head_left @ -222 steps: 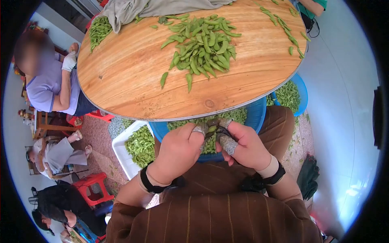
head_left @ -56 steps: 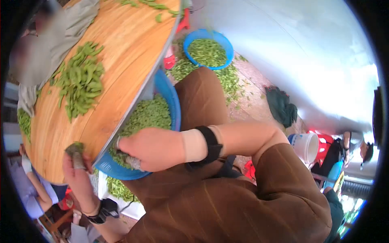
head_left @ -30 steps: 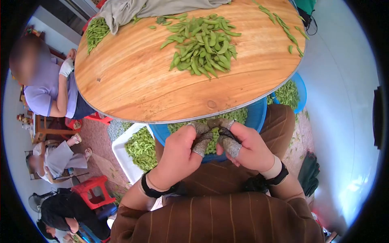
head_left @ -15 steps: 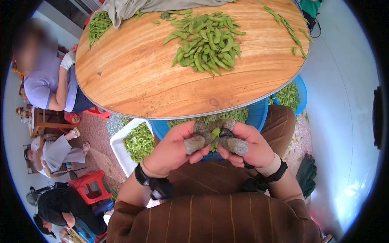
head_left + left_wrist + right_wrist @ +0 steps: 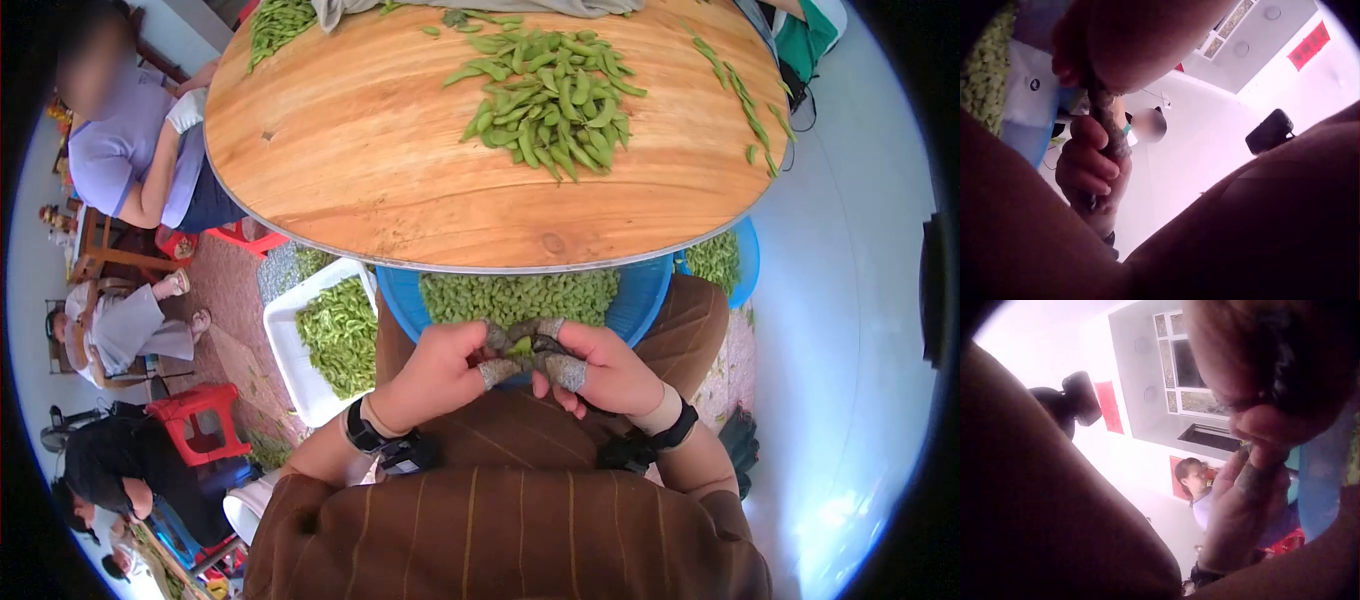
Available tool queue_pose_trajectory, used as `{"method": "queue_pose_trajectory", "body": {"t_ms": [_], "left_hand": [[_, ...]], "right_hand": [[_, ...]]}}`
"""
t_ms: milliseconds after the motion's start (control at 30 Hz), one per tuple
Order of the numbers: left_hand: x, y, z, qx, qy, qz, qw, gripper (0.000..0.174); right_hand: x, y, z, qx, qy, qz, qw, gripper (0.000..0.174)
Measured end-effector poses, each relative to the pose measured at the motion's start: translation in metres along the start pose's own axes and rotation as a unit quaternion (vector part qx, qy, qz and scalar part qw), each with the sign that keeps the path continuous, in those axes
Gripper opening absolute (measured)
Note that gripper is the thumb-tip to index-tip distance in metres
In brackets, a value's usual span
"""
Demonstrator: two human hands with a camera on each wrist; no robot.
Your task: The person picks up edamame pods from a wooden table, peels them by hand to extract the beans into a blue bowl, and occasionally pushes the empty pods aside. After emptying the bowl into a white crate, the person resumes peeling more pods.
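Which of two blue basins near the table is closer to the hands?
The basin of shelled beans, by the left hand and right hand; the other basin stands farther right, past the knee.

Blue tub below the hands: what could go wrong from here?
The green pod, pinched between the left hand and the right hand, might slip and land on the brown lap, since both hands are at the near side of the blue tub. Shell scraps could fall among the shelled beans in the tub. Loose pods near the right edge of the wooden table might get brushed off.
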State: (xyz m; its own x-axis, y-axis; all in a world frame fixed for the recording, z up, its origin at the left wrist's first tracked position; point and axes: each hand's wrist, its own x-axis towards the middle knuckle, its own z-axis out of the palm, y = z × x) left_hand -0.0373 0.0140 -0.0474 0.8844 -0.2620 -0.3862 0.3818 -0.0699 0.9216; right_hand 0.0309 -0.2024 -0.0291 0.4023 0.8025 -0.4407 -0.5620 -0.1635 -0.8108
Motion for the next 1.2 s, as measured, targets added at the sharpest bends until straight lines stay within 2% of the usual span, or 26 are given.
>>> {"method": "queue_pose_trajectory", "body": {"t_ms": [33, 67, 167, 200, 233, 267, 300, 333, 367, 433, 467, 500, 533, 567, 600, 633, 667, 733, 800, 900, 967, 1000, 1067, 1100, 1167, 1200], "left_hand": [[0.001, -0.001, -0.001, 0.216, 0.058, 0.144, 0.964, 0.015], [0.002, -0.001, -0.003, 0.419, 0.112, 0.276, 0.858, 0.014], [0.004, 0.004, 0.002, 0.451, 0.154, 0.298, 0.827, 0.012], [0.003, 0.009, 0.003, 0.450, 0.157, 0.297, 0.828, 0.012], [0.003, 0.015, 0.004, 0.290, 0.119, 0.174, 0.934, 0.010], [0.003, 0.020, 0.004, 0.114, 0.074, 0.043, 0.990, 0.008], [0.004, 0.022, 0.002, 0.113, 0.074, 0.044, 0.990, 0.008], [0.004, 0.024, -0.001, -0.065, 0.018, -0.021, 0.998, 0.009], [0.005, 0.024, -0.002, -0.240, -0.040, -0.086, 0.966, 0.015], [0.008, 0.018, 0.002, -0.158, -0.036, -0.070, 0.984, 0.013], [0.009, 0.016, 0.004, -0.076, -0.030, -0.053, 0.995, 0.010], [0.010, 0.016, 0.007, -0.077, -0.030, -0.049, 0.995, 0.010], [0.010, 0.016, 0.010, 0.052, -0.024, 0.044, 0.997, 0.007], [0.011, 0.016, 0.013, 0.179, -0.015, 0.137, 0.974, 0.005], [0.013, 0.014, 0.014, 0.180, -0.012, 0.144, 0.973, 0.005], [0.016, 0.009, 0.013, 0.187, -0.007, 0.144, 0.972, 0.005], [0.017, 0.006, 0.012, 0.195, -0.001, 0.143, 0.970, 0.007], [0.012, 0.013, 0.010, 0.240, 0.040, 0.134, 0.961, 0.007], [0.008, 0.014, 0.006, 0.283, 0.080, 0.122, 0.948, 0.006], [0.009, 0.013, 0.004, 0.338, 0.103, 0.134, 0.926, 0.010], [0.009, 0.021, 0.008, 0.349, 0.068, 0.174, 0.918, 0.009], [0.009, 0.024, 0.007, 0.348, 0.070, 0.177, 0.918, 0.009], [0.011, 0.029, 0.005, 0.243, -0.035, 0.171, 0.954, 0.009], [0.009, 0.039, 0.004, 0.242, -0.034, 0.174, 0.954, 0.009], [0.005, 0.062, 0.001, 0.047, -0.172, -0.035, 0.983, 0.011], [0.005, 0.060, -0.001, 0.047, -0.173, -0.032, 0.983, 0.011]], "right_hand": [[0.003, 0.000, 0.001, -0.002, -0.003, 0.002, 1.000, 0.025], [0.005, -0.001, 0.002, 0.006, 0.009, -0.008, 1.000, 0.026], [0.009, -0.001, 0.006, 0.004, 0.036, -0.035, 0.999, 0.027], [0.008, 0.000, 0.007, -0.002, 0.052, -0.052, 0.997, 0.028], [0.007, 0.001, 0.006, -0.004, 0.051, -0.050, 0.997, 0.028], [0.005, 0.003, 0.005, 0.004, 0.044, -0.063, 0.997, 0.029], [0.003, 0.004, 0.003, 0.011, 0.039, -0.076, 0.996, 0.030], [0.001, 0.004, 0.002, 0.011, 0.040, -0.076, 0.996, 0.030], [-0.002, 0.005, 0.000, 0.014, 0.040, -0.079, 0.996, 0.029], [-0.005, 0.005, -0.001, 0.015, 0.041, -0.084, 0.996, 0.029], [-0.005, 0.005, -0.001, -0.027, 0.084, -0.089, 0.992, 0.029], [-0.004, 0.005, -0.001, -0.070, 0.127, -0.095, 0.985, 0.028], [-0.001, 0.009, -0.003, -0.076, 0.127, -0.097, 0.984, 0.028], [0.006, 0.017, -0.007, -0.248, 0.178, -0.192, 0.933, 0.027], [0.010, 0.019, -0.009, -0.408, 0.221, -0.279, 0.841, 0.025], [0.008, 0.013, -0.008, -0.453, 0.236, -0.225, 0.830, 0.025], [0.009, 0.012, -0.007, -0.459, 0.233, -0.229, 0.826, 0.025], [0.011, 0.010, -0.006, -0.533, 0.282, -0.240, 0.761, 0.023], [0.009, 0.004, -0.007, -0.542, 0.284, -0.258, 0.748, 0.025], [0.005, 0.005, -0.005, -0.542, 0.273, -0.256, 0.753, 0.023], [0.010, 0.009, -0.006, -0.481, 0.190, -0.259, 0.815, 0.022], [0.008, 0.005, -0.006, -0.484, 0.190, -0.260, 0.813, 0.022], [0.002, -0.006, -0.007, -0.250, 0.145, -0.104, 0.952, 0.021], [-0.001, -0.008, -0.011, -0.253, 0.146, -0.104, 0.951, 0.021], [-0.005, -0.011, -0.018, -0.005, -0.003, -0.022, 1.000, 0.021], [-0.006, -0.013, -0.016, -0.007, -0.001, -0.022, 1.000, 0.021]]}}
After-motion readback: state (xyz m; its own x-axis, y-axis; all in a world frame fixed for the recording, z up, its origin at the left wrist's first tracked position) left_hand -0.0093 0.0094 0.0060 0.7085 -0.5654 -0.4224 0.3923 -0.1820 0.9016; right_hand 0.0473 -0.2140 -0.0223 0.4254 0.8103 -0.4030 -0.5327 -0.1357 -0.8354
